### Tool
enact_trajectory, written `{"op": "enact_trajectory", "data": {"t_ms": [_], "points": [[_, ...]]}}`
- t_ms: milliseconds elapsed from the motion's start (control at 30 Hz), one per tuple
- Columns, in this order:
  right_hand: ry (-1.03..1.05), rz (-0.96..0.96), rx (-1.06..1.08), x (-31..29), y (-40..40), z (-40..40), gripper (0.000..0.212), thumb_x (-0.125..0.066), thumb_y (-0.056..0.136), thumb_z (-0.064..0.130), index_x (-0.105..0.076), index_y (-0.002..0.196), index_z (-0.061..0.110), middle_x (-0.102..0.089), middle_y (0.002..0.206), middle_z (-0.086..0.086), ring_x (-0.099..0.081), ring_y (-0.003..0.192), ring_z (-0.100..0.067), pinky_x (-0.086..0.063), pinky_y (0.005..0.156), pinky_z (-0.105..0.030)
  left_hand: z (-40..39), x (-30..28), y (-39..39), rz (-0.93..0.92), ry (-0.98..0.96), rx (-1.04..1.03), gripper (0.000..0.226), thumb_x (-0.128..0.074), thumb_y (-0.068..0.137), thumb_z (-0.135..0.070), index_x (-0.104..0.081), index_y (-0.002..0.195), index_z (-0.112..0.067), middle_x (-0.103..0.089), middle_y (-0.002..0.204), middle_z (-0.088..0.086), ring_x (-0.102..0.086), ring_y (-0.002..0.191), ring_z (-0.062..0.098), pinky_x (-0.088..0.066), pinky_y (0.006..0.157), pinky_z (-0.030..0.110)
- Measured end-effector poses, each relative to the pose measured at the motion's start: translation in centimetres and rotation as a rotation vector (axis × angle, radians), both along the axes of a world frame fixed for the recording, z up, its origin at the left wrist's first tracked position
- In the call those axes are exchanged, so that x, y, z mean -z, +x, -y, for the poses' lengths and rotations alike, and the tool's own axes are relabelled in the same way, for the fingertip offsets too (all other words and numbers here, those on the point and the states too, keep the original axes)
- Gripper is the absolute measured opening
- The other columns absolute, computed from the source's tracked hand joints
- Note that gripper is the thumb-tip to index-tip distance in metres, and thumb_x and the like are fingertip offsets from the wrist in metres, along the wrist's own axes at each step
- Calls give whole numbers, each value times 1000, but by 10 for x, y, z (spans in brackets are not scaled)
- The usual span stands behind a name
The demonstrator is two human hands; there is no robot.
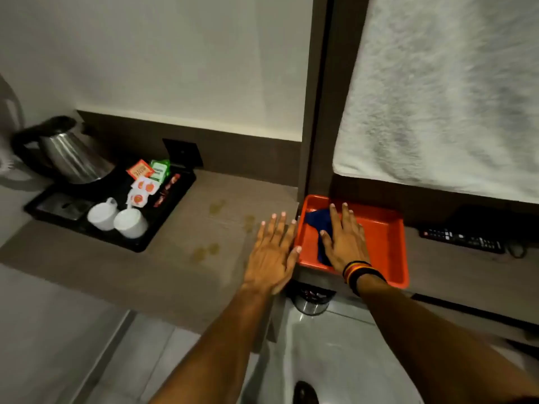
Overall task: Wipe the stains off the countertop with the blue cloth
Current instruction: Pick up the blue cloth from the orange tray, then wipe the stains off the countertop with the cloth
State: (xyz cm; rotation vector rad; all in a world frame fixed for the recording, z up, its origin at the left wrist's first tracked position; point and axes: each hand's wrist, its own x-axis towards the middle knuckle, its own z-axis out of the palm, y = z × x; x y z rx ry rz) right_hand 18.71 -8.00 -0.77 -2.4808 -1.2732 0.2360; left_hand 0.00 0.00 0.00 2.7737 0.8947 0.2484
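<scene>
A blue cloth [317, 221] lies crumpled in the left part of an orange tray [385, 243]. My right hand [345, 240] rests flat on the cloth with fingers spread, covering much of it. My left hand [272, 249] lies flat and open on the brown countertop [180, 272], just left of the tray's edge. Several yellowish stains mark the countertop: one near the back [217, 206], one by my left fingertips [249, 222], and a pair closer to the front [205, 252].
A black tray [163, 223] on the left holds a steel kettle [68, 156], two white cups [118, 218] and sachets [145, 179]. A remote control [462, 237] lies right of the orange tray. A white towel [443, 91] hangs above. A bin [310, 301] stands below.
</scene>
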Motion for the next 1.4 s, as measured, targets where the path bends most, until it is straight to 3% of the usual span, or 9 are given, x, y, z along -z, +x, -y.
{"op": "enact_trajectory", "data": {"t_ms": [200, 400, 600, 833, 967, 1133, 1233, 1333, 1400], "points": [[-203, -56, -21, 68, 38, -37, 74, -45, 101, 39, -7, 161, 21, -3, 169, -13, -6, 156, -34, -19, 122, -56, -21, 59, 30, -59, -106, -39, 66, -18, 106, -46, -5, 163, -14, -2, 173, 9, 8, 159, 23, 14, 128, 38], [-253, -100, -46, 108, 49, -64, 71, -33, 103, 53, -3, 160, 24, 10, 169, -13, 8, 156, -33, -2, 124, -56, -24, 79, 50, 11, -140, -132, 66, -21, 107, -48, -10, 163, -13, -11, 173, 8, 0, 160, 22, -3, 131, 45], [-174, -130, 11, 119, 49, -69, 69, -36, 101, 9, -8, 161, 27, 9, 169, -11, 13, 156, -29, 10, 125, -48, -24, 78, 53, 61, -149, -160, 65, -24, 107, -46, -13, 162, -13, -16, 172, 6, -7, 160, 21, -7, 131, 43], [-12, -239, 61, 81, 45, -70, 67, -41, 91, -11, -30, 155, 7, -15, 166, -24, -14, 154, -38, -12, 127, -45, -22, 63, 39, 108, -198, -55, 62, -35, 108, -38, -22, 160, -7, -25, 169, 14, -15, 158, 30, -7, 130, 50], [124, -244, 80, 30, 9, -63, 77, -43, 85, -17, -28, 156, 7, -14, 166, -22, -14, 154, -37, -14, 127, -39, -13, 43, -6, 125, -194, -14, 59, -33, 109, -35, -25, 160, -8, -27, 169, 14, -14, 159, 27, 0, 131, 45], [164, -216, -67, -16, -102, -46, 66, -44, 97, -5, -25, 158, 10, -6, 168, -17, -7, 156, -32, -7, 127, -37, 8, 31, -96, 109, -190, -257, 58, -23, 109, -38, -18, 161, -14, -13, 172, 4, 0, 159, 15, 8, 130, 40], [-48, -280, -234, -7, -174, -34, 56, -35, 106, 13, -18, 159, 8, -3, 169, -17, -1, 156, -32, -4, 128, -39, 6, 25, -152, 118, -172, -376, 61, -19, 106, -40, -24, 160, -12, -20, 170, 7, -5, 159, 18, 5, 130, 41], [-305, -232, -275, 14, -227, -25, 68, -30, 106, 44, -9, 160, 8, 4, 169, -15, 6, 156, -34, -2, 127, -47, -6, 25, -197, 103, -190, -449, 67, -10, 102, -46, -18, 161, -14, -13, 171, 7, 0, 159, 17, 6, 130, 42], [-243, -160, -228, 24, -237, -25, 72, -27, 105, 51, -5, 160, 10, 8, 169, -14, 9, 156, -32, 0, 127, -50, -19, 28, -218, 127, -190, -471, 67, -12, 102, -46, -18, 160, -13, -15, 171, 8, -2, 159, 18, 2, 131, 44]]}}
